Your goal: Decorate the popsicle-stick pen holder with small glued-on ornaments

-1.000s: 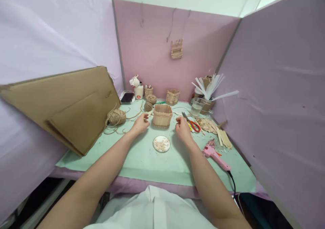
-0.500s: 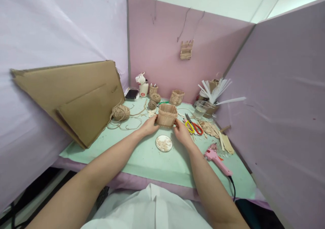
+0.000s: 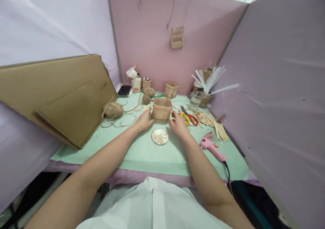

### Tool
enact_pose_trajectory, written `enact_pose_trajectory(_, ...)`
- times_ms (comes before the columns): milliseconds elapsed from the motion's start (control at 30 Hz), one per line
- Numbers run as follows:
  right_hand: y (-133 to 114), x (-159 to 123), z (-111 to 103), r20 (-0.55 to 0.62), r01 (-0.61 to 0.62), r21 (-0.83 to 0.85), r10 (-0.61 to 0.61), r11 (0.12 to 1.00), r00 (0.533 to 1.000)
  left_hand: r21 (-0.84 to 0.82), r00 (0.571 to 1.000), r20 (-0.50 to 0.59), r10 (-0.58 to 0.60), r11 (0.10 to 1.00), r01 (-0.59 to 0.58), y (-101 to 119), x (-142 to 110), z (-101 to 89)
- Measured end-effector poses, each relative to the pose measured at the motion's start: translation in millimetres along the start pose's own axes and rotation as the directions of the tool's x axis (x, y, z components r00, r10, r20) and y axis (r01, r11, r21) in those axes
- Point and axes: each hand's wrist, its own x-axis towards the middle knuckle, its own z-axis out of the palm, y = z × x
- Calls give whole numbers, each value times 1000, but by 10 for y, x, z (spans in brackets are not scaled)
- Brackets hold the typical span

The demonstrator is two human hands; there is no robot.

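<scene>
The left hand [image 3: 145,121] and right hand [image 3: 179,125] have drawn in beside the basket [image 3: 162,110] (fingers [image 3: 175,114] gripping or not, one cannot tell).

Diffuse light is brightening the left partition [image 3: 56,22]; the right partition [image 3: 279,69] is standing dimmer; frame edges are stretching.

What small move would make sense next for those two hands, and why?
Perhaps bring the left hand and right hand snugly against the basket: they flank it on opposite sides, so gentle, even pressure should steady it. Whether they already touch it is hard to tell.
</scene>
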Motion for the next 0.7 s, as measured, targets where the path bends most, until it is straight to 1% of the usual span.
enact_pose_trajectory(100,-80,-76,-157,-100,-23,-60,16,998,995,191,991,-123,58,981,-33,76,-23,-132)
enact_pose_trajectory(167,-141,-174,-271,-140,1,-91,-14,996,990,230,984,-153,97,971,-60,155,-49,-226)
enact_pose_trajectory(200,-171,-236,-322,-136,24,-101,-37,995,990,221,984,-144,104,973,-70,201,-65,-263)
enact_pose_trajectory(267,-219,-375,-400,-107,51,-97,-62,994,992,186,993,-52,109,978,-98,295,-104,-303)
enact_pose_trajectory(300,-236,-445,-426,-92,53,-93,-62,994,994,170,993,25,114,978,-117,337,-127,-305)
enact_pose_trajectory(333,-248,-512,-443,-81,51,-89,-58,995,995,144,984,123,125,979,-143,375,-153,-296)
enact_pose_trajectory(367,-254,-575,-451,-69,47,-86,-53,995,996,111,964,224,146,978,-174,408,-180,-280)
enact_pose_trajectory(400,-255,-631,-454,-58,46,-84,-51,995,997,74,934,315,171,976,-204,436,-207,-259)
enact_pose_trajectory(467,-252,-718,-445,-20,56,-83,-58,995,998,35,876,437,202,970,-241,483,-259,-214)
enact_pose_trajectory(533,-254,-768,-425,34,77,-87,-74,993,997,58,849,495,186,967,-246,522,-297,-178)
enact_pose_trajectory(600,-275,-779,-399,90,99,-92,-90,991,992,98,840,516,169,962,-254,554,-318,-156)
enact_pose_trajectory(700,-345,-727,-354,178,118,-119,-96,986,979,142,834,517,193,941,-306,574,-318,-141)
